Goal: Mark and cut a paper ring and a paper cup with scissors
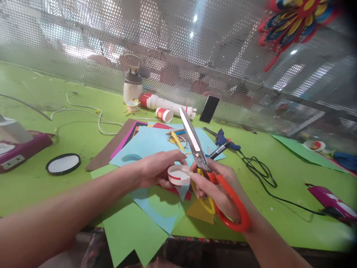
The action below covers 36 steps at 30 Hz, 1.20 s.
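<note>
My left hand [156,169] is closed around the left side of a cut-off paper cup bottom [178,176], a short white ring with a red stripe. The fingers of my right hand [216,186] pinch the cup piece's right edge. Scissors with orange handles [244,212] also rest in my right hand, their blades pointing up and away, off the cup piece. A yellow loop [209,206] shows below that hand. Under both hands lie light blue paper [145,143] and green paper [134,227] with cut-out shapes.
Behind the papers lie a stack of paper cups [167,106], a single cup [164,115], a bottle [133,87] and a phone [209,109]. A blue glue gun [225,140] with its cord sits to the right. At left are a black-rimmed disc [63,164] and a power strip [25,150].
</note>
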Each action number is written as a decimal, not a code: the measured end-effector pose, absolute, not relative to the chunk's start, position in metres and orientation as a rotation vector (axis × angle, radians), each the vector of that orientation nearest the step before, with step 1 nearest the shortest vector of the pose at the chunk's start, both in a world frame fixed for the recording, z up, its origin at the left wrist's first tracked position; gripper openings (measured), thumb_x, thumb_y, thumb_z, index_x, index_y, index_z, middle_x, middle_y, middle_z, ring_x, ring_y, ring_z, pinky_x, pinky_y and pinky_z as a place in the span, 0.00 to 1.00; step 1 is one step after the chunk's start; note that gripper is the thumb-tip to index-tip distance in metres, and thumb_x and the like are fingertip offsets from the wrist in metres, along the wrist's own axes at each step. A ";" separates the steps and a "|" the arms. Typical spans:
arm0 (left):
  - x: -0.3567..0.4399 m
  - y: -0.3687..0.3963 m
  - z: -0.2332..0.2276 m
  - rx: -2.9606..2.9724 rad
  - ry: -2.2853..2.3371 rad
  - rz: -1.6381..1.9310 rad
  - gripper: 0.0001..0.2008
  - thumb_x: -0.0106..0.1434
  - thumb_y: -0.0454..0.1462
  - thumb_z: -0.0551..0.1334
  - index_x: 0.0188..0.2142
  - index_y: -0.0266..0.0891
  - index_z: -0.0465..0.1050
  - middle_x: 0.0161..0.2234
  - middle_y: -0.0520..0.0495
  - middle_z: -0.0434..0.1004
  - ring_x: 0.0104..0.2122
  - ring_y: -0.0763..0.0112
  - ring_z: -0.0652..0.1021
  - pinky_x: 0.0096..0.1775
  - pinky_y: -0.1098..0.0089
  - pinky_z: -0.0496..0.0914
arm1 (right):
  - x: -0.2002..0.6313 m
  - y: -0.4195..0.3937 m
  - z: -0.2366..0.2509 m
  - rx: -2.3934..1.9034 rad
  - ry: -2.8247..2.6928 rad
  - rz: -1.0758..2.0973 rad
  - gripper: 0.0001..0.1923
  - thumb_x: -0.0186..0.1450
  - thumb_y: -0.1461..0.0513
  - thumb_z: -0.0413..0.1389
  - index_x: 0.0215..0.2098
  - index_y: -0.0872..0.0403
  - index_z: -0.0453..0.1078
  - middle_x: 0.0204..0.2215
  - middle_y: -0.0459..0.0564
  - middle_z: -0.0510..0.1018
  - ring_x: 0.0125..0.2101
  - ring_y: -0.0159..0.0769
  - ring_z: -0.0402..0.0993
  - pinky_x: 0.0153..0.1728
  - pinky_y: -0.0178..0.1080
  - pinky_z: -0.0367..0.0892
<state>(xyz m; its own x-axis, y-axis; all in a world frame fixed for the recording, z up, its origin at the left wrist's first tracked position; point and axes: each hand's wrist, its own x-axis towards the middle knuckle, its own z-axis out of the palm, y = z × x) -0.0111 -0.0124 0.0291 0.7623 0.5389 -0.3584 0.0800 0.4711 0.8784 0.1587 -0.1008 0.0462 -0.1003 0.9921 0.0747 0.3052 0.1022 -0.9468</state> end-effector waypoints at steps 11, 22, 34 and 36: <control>-0.026 -0.008 0.034 0.959 0.261 0.326 0.23 0.52 0.36 0.69 0.48 0.39 0.71 0.37 0.45 0.77 0.32 0.68 0.75 0.31 0.71 0.69 | 0.159 -0.100 0.046 -1.189 -1.333 1.087 0.10 0.68 0.54 0.60 0.37 0.52 0.68 0.20 0.38 0.71 0.21 0.27 0.71 0.25 0.31 0.70; -0.031 -0.002 0.032 1.155 0.179 0.434 0.21 0.63 0.44 0.66 0.51 0.37 0.70 0.42 0.38 0.78 0.37 0.62 0.80 0.33 0.70 0.71 | 0.161 -0.107 0.046 -1.115 -1.271 1.058 0.10 0.69 0.54 0.58 0.41 0.52 0.69 0.19 0.38 0.69 0.21 0.29 0.68 0.26 0.34 0.68; -0.047 0.010 0.045 1.149 0.154 0.685 0.18 0.58 0.43 0.71 0.43 0.31 0.81 0.35 0.39 0.81 0.33 0.67 0.79 0.35 0.72 0.71 | 0.190 -0.115 0.024 -1.192 -1.923 0.083 0.19 0.66 0.65 0.60 0.55 0.45 0.69 0.38 0.50 0.78 0.34 0.38 0.78 0.33 0.35 0.74; -0.048 0.011 0.045 1.124 0.188 0.709 0.18 0.58 0.42 0.71 0.44 0.31 0.81 0.34 0.40 0.80 0.32 0.69 0.78 0.35 0.72 0.71 | 0.196 -0.115 0.024 -1.200 -1.960 0.017 0.21 0.67 0.65 0.60 0.57 0.46 0.68 0.37 0.51 0.77 0.34 0.39 0.78 0.33 0.37 0.75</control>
<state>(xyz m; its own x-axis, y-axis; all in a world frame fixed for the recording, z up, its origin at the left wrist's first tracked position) -0.0477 0.0113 0.0453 0.7692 0.6050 0.2055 -0.4236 0.2420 0.8729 0.1964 -0.1147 0.0236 -0.2115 0.7467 0.6306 0.7359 0.5463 -0.4001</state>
